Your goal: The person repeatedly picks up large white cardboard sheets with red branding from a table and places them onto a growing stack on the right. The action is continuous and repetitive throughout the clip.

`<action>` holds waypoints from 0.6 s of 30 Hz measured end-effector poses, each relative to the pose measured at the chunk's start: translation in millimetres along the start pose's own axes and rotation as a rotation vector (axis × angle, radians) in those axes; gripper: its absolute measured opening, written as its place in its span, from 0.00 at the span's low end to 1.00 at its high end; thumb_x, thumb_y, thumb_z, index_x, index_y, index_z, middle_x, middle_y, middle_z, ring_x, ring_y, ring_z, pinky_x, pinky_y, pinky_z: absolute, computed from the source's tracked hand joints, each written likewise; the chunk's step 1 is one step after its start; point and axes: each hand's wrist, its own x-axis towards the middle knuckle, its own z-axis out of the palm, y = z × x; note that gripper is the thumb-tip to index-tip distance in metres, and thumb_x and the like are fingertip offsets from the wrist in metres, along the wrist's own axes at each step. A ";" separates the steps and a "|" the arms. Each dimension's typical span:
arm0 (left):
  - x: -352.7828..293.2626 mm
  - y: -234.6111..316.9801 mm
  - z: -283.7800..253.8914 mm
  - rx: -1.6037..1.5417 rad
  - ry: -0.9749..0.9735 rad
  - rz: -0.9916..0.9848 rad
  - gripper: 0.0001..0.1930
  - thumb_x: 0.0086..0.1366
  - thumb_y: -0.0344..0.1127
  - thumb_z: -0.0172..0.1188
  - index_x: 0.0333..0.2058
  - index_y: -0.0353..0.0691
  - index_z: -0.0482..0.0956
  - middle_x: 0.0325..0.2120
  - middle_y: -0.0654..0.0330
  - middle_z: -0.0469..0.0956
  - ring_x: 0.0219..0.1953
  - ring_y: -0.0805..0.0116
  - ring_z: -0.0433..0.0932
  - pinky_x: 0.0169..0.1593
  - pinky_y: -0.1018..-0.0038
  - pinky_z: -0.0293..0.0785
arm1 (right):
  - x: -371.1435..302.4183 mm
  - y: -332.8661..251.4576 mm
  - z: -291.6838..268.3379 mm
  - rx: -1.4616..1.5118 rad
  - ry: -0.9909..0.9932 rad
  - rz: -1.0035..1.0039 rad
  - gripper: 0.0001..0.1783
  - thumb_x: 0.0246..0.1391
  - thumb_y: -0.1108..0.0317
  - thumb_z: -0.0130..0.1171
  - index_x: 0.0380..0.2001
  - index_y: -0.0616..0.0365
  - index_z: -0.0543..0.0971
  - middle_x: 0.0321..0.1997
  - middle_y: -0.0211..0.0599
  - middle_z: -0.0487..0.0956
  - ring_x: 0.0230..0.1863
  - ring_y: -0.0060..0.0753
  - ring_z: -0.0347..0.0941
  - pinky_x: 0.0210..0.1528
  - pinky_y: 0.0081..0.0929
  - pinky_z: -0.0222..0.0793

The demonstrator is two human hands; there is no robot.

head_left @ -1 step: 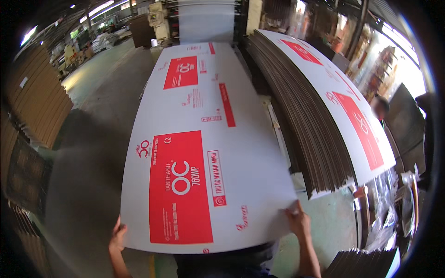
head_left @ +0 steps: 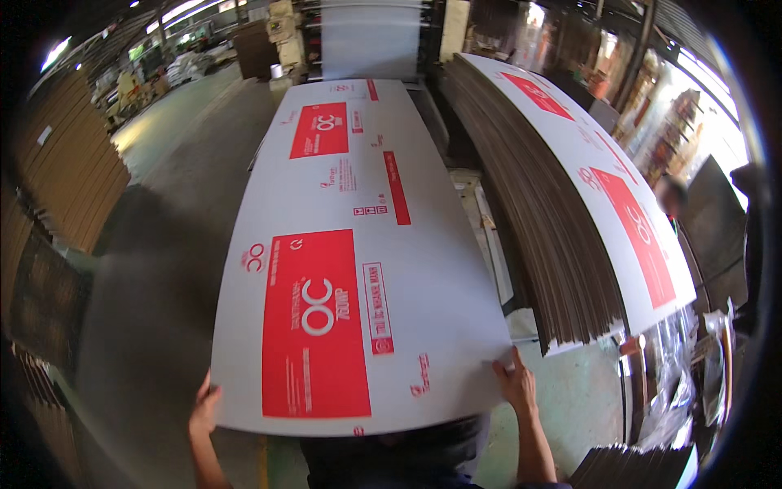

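Small delta only: the near edge of the printed sheet [head_left: 366,247] sat slightly higher in view than a moment earlier, and the right hand [head_left: 519,385] had shifted a touch left. The surroundings had shifted too, so part of that was probably head motion. Meaning for the work: same handling phase, sheet supported at its near end.

Sheet position: long, printed side up, running from in front of the person's torso [head_left: 391,456] toward the machine [head_left: 371,37]. Couldn't tell if the far end touched it. The stack [head_left: 538,204] of similar sheets stood just right, apart from the sheet near the hands.

Left hand [head_left: 205,405]: partly curled, gripping the near-left corner. Right hand: thumb and forefinger spread, gripping the near-right corner. Sheet spanned between both. Fingers underneath were hidden; couldn't tell how tight the hold was.
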 end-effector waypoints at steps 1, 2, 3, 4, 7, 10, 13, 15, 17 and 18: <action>26.5 -2.4 -7.3 -0.001 0.087 -0.102 0.32 0.63 0.30 0.51 0.64 0.41 0.52 0.61 0.57 0.60 0.62 0.65 0.58 0.62 0.71 0.53 | 28.9 -4.8 15.4 -0.055 -0.022 0.012 0.39 0.51 0.43 0.55 0.59 0.57 0.63 0.38 0.59 0.78 0.43 0.60 0.74 0.44 0.46 0.69; 61.1 -0.7 -9.6 0.022 0.046 -0.053 0.31 0.63 0.30 0.51 0.64 0.41 0.52 0.60 0.57 0.61 0.61 0.66 0.59 0.62 0.71 0.54 | 55.8 -8.4 29.8 -0.053 0.005 0.013 0.39 0.51 0.43 0.54 0.59 0.59 0.63 0.39 0.60 0.77 0.43 0.61 0.73 0.44 0.46 0.69; 91.0 -0.6 -14.1 0.045 0.000 -0.004 0.31 0.63 0.30 0.52 0.64 0.40 0.53 0.60 0.57 0.61 0.60 0.66 0.60 0.61 0.71 0.56 | 80.5 -12.2 41.5 -0.025 0.009 -0.024 0.40 0.52 0.42 0.54 0.59 0.60 0.63 0.40 0.61 0.77 0.44 0.62 0.73 0.45 0.46 0.69; 125.7 1.2 -16.6 0.058 0.016 -0.020 0.31 0.63 0.31 0.52 0.64 0.40 0.53 0.59 0.57 0.62 0.59 0.67 0.61 0.60 0.71 0.57 | 102.6 -13.4 49.6 -0.033 -0.020 -0.010 0.40 0.52 0.42 0.53 0.58 0.61 0.63 0.41 0.62 0.76 0.44 0.62 0.73 0.45 0.46 0.69; 250.5 22.6 -7.8 -0.020 -0.156 -0.014 0.31 0.63 0.34 0.54 0.63 0.43 0.55 0.57 0.59 0.65 0.57 0.69 0.63 0.58 0.72 0.61 | 181.7 -28.8 75.5 -0.089 0.032 -0.027 0.41 0.53 0.42 0.52 0.58 0.68 0.63 0.46 0.64 0.74 0.48 0.61 0.72 0.49 0.45 0.67; 321.6 28.2 6.4 0.128 -0.013 -0.039 0.31 0.63 0.36 0.56 0.63 0.44 0.55 0.57 0.58 0.65 0.56 0.67 0.65 0.57 0.72 0.61 | 242.1 -45.4 105.1 -0.070 0.144 -0.050 0.40 0.53 0.43 0.53 0.57 0.69 0.64 0.50 0.62 0.73 0.51 0.57 0.71 0.52 0.42 0.66; 365.9 29.3 23.4 0.242 0.044 -0.064 0.31 0.63 0.36 0.56 0.63 0.44 0.56 0.58 0.57 0.65 0.57 0.66 0.65 0.58 0.71 0.61 | 289.5 -52.5 140.4 0.029 0.207 -0.065 0.39 0.52 0.44 0.55 0.55 0.68 0.67 0.51 0.60 0.72 0.53 0.55 0.70 0.55 0.40 0.65; 393.5 31.0 30.0 0.165 0.024 0.017 0.31 0.63 0.37 0.56 0.63 0.44 0.56 0.58 0.57 0.65 0.57 0.65 0.65 0.58 0.71 0.60 | 324.8 -46.7 157.6 0.101 0.256 -0.041 0.38 0.51 0.44 0.56 0.53 0.68 0.69 0.51 0.59 0.73 0.52 0.55 0.71 0.55 0.39 0.65; 415.7 28.5 33.1 0.149 -0.050 0.143 0.32 0.62 0.40 0.57 0.63 0.43 0.57 0.57 0.56 0.66 0.56 0.64 0.66 0.57 0.70 0.62 | 344.3 -33.7 175.9 0.130 0.319 -0.105 0.38 0.50 0.43 0.57 0.52 0.68 0.70 0.50 0.59 0.73 0.50 0.56 0.72 0.53 0.39 0.66; 419.8 24.4 32.4 0.224 0.097 0.098 0.32 0.62 0.40 0.57 0.62 0.43 0.58 0.56 0.56 0.67 0.55 0.64 0.67 0.57 0.70 0.62 | 351.6 -29.4 182.8 0.096 0.324 -0.049 0.40 0.50 0.42 0.57 0.54 0.67 0.69 0.48 0.60 0.74 0.50 0.56 0.72 0.52 0.40 0.67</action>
